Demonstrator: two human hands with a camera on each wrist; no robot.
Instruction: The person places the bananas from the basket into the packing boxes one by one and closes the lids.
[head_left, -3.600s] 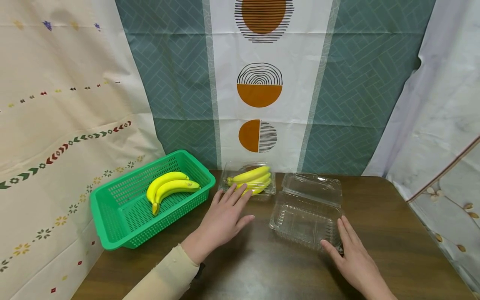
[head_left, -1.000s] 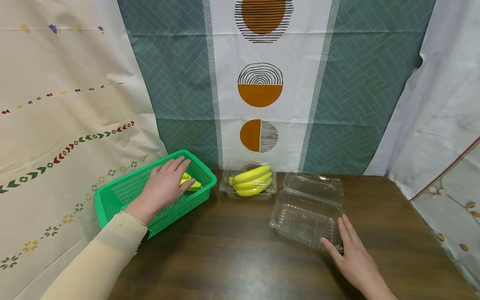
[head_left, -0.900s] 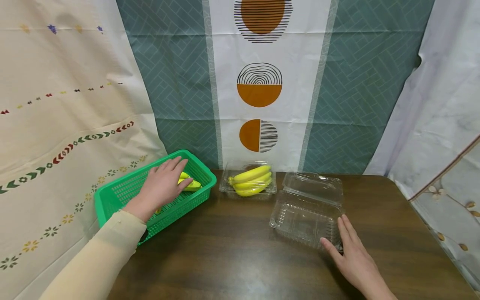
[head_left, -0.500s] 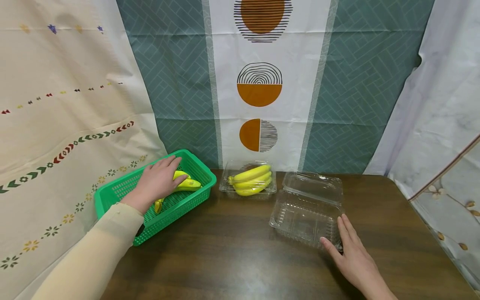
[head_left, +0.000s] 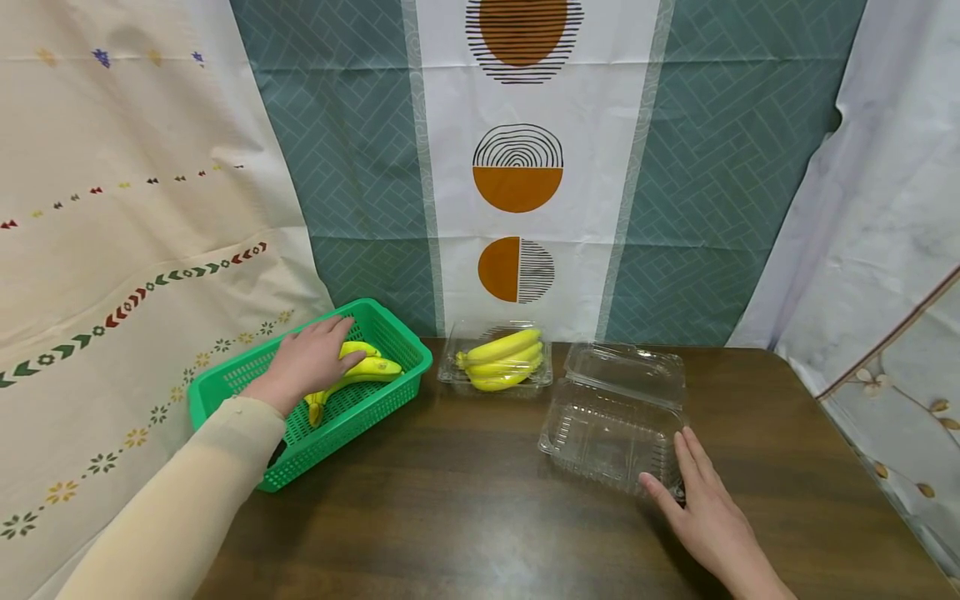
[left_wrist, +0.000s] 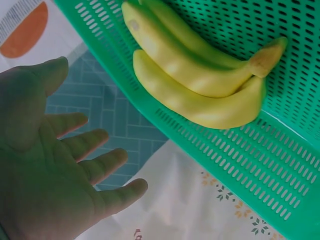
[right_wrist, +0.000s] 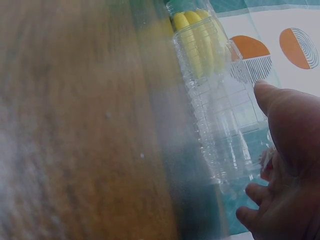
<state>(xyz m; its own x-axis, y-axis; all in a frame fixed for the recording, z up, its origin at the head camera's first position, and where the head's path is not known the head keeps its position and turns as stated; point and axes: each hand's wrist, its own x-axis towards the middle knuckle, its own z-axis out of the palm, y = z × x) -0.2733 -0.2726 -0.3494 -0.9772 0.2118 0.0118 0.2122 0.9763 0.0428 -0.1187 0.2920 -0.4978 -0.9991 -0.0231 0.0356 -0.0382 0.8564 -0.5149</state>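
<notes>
In the head view my left hand (head_left: 311, 357) hovers above the green plastic basket (head_left: 281, 477), its fingers spread and holding nothing. Below it, inside the basket, lies a bunch of bananas (head_left: 367, 369), partly covered by the hand; the left wrist view shows the whole bunch of bananas (left_wrist: 192, 70) apart from my fingers. My right hand (head_left: 708, 517) rests with straight fingers at the right edge of an open clear plastic clamshell box (head_left: 611, 442), its lid folded back. The right wrist view shows this clear box (right_wrist: 225, 120) beside the thumb.
Behind the basket's right end stands a second clear clamshell box (head_left: 546, 379), with another bunch of bananas (head_left: 498, 362) inside. Everything stands on a brown wooden table (head_left: 465, 517). Patterned curtains (head_left: 352, 150) hang close along the back and sides.
My left hand has gone from the banana-filled box over to the basket, then drawn slightly left and back, uncovering more of the bananas there. The right hand has stayed put.
</notes>
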